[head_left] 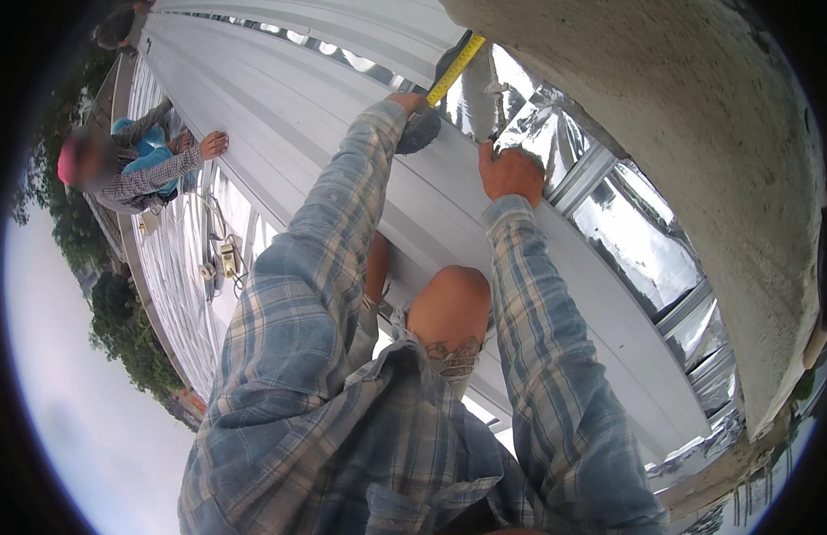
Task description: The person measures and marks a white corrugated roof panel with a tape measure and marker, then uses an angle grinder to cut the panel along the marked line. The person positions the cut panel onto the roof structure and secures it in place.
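My left hand (412,103) is closed around a tape measure at the upper middle, its fingers partly hidden by the hand itself. The yellow blade (455,69) runs up and right toward the concrete wall. A dark round shape (419,132) lies just below that hand; I cannot tell what it is. Farther right, my right hand (511,172) is curled over the edge of a long ribbed light-grey metal roofing sheet (449,209), with its fingertips out of sight and the thumb raised. My bare knee (449,308) is bent over the same sheet.
A curved concrete wall (699,134) rises on the right. Beside it, shiny foil (627,232) shows between metal purlins (585,178). At the left, a person in a pink cap (151,160) rests a hand on the sheet's edge, near cables and a power socket (228,259).
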`<state>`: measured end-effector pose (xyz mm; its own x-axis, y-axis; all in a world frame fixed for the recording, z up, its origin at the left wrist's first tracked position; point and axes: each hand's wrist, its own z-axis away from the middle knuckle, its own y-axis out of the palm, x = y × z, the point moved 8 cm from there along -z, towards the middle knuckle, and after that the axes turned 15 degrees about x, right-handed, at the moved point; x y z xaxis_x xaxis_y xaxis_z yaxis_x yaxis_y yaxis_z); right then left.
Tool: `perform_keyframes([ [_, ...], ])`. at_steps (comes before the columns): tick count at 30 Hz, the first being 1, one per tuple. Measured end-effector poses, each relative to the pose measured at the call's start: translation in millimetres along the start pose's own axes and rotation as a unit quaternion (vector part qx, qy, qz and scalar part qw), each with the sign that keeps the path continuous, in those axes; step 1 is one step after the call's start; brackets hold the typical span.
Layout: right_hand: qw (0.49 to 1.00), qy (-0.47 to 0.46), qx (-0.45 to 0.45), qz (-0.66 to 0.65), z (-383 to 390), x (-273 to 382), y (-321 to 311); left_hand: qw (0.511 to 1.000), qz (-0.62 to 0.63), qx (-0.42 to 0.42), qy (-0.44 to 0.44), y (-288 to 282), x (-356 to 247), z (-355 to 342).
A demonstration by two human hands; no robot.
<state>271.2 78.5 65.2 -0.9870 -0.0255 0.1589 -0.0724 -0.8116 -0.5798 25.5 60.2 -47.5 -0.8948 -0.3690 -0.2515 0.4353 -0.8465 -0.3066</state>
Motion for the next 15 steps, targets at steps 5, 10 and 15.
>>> perform_keyframes([
  [5,1.000,-0.009,-0.016,0.001,-8,0,8,0.999,0.051,-0.008,0.010,-5,3,10],
  [10,1.000,-0.004,0.008,0.001,-5,1,1,0.949,0.310,-0.023,-0.055,-13,0,16],
  [15,0.994,0.001,0.014,-0.109,-4,-10,2,0.821,0.569,0.026,-0.050,17,13,15],
])
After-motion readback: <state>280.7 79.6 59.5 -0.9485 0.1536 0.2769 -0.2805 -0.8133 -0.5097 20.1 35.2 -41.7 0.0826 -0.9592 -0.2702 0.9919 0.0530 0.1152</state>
